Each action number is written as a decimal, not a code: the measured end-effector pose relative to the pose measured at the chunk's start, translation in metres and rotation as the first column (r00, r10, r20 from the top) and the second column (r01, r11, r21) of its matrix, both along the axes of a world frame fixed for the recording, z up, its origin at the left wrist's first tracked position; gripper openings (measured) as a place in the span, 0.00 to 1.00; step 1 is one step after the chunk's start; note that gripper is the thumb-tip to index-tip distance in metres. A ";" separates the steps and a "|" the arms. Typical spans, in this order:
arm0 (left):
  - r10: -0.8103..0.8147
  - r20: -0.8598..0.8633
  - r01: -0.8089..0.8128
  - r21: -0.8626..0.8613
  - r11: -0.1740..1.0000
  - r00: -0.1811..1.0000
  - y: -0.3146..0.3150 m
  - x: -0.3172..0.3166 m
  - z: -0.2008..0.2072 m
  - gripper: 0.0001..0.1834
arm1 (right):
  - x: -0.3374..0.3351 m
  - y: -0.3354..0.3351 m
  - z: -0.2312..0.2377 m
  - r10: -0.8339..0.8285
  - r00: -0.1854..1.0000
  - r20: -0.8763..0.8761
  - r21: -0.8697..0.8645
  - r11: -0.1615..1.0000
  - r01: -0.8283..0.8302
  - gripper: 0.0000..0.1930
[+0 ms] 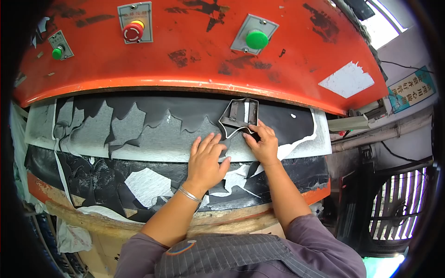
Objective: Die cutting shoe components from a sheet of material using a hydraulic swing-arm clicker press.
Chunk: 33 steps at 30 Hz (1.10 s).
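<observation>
A metal cutting die [230, 121], an angular open frame with inner bars, stands on a black sheet of material [285, 118] under the front of the red machine. My right hand [264, 144] grips its near right corner between thumb and fingers. To its left, my left hand [207, 160] rests with spread fingers on the sheet's grey cut edge, a little apart from the die. The sheet's near edge has several jagged, pointed cut-outs [127, 125] running to the left. Beneath it lies a pale board [313, 147].
The red machine front [194, 60] overhangs the board, bearing a red knob [133, 31] and two green buttons [257, 40]. Black and white scraps [148, 186] lie along the near ledge, above a worn wooden edge [106, 227]. A black fan-like unit [394, 208] stands at right.
</observation>
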<state>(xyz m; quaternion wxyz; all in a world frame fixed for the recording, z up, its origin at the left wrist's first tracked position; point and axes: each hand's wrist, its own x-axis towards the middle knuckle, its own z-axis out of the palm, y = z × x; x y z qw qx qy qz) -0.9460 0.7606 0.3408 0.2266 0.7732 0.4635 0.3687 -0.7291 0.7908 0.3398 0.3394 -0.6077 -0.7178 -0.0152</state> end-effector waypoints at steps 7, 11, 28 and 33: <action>0.370 -0.020 -0.367 0.079 0.927 0.929 0.023 -0.046 0.002 0.15 | -0.058 0.017 0.010 0.062 0.992 -0.108 -0.110 0.991 -0.074 0.16; 0.335 -0.045 -0.337 -0.032 0.941 0.941 0.024 -0.047 0.004 0.29 | -0.077 0.042 0.007 0.124 0.990 -0.064 -0.096 0.987 -0.129 0.16; 0.395 0.025 -0.393 -0.063 0.917 0.918 0.050 -0.054 -0.014 0.41 | -0.082 0.052 -0.002 0.142 0.988 -0.063 -0.082 0.986 -0.147 0.18; 0.432 0.054 -0.432 -0.009 0.902 0.900 0.048 -0.049 -0.018 0.36 | -0.079 0.054 0.000 0.161 0.986 -0.033 -0.122 0.979 -0.163 0.17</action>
